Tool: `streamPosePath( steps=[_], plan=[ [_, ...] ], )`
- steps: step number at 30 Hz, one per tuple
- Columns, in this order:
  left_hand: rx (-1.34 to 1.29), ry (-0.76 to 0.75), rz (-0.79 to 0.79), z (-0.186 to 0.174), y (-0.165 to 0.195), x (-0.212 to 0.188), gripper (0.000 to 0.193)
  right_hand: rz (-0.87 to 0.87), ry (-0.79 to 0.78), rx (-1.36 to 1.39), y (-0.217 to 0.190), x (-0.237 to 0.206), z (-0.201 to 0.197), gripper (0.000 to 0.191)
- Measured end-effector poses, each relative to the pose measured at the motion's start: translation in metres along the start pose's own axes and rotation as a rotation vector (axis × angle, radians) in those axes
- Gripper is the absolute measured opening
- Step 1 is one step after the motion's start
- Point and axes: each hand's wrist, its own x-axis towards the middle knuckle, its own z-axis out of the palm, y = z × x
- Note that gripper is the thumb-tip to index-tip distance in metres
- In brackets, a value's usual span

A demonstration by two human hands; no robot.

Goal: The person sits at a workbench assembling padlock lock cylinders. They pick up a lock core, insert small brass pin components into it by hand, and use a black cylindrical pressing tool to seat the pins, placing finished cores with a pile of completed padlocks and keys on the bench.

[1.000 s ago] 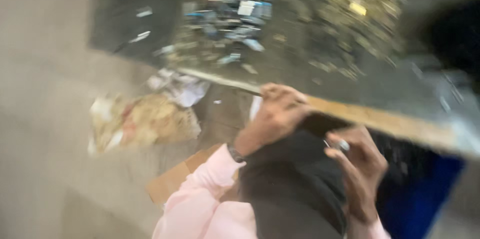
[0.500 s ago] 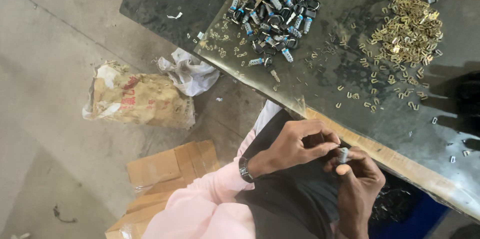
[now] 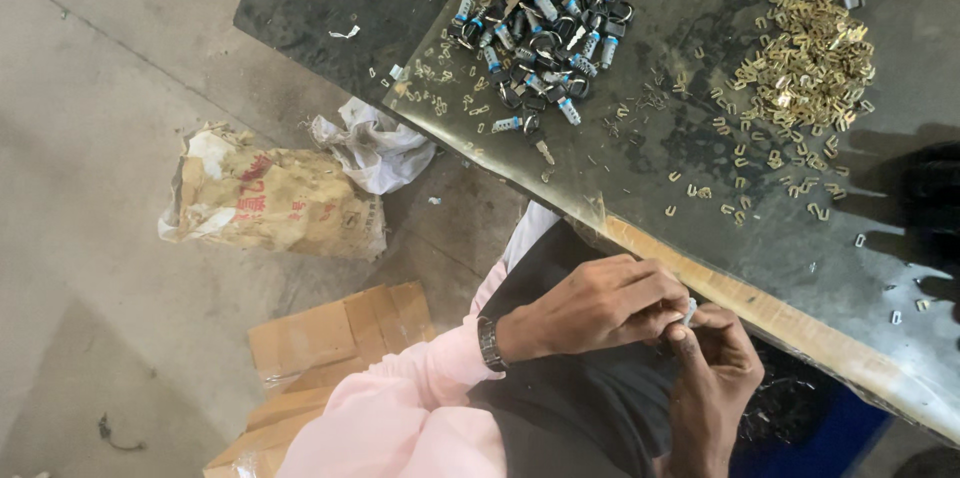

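1. Left hand (image 3: 600,308) and right hand (image 3: 715,368) meet below the tabletop (image 3: 700,188) edge, fingertips pinched together on a small silver part (image 3: 689,311).
2. Part mostly hidden; its kind is unclear.
3. Right forearm is cut off.

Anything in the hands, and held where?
Small silvery metal piece, pinched at its lower end between left hand and right hand fingertips; only its top shows.
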Motion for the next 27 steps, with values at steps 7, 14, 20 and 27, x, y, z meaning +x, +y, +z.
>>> streamPosePath(
  steps=[7,14,20,27],
  plan=[
    [0.0,-0.017,-0.006,0.004,-0.005,-0.003,0.019,0.047,0.019,-0.011,0.004,0.0,-0.003,0.011],
    [-0.02,-0.004,0.015,0.006,-0.007,-0.003,0.019,0.047,0.024,0.011,0.003,0.001,-0.001,0.011],
    [-0.051,0.022,-0.03,0.01,-0.007,-0.004,0.017,0.049,0.006,-0.005,0.0,0.002,-0.001,0.011],
    [-0.14,0.039,-0.079,0.002,0.003,0.003,0.017,0.006,-0.02,0.013,-0.017,0.001,0.012,0.016]
  ],
)
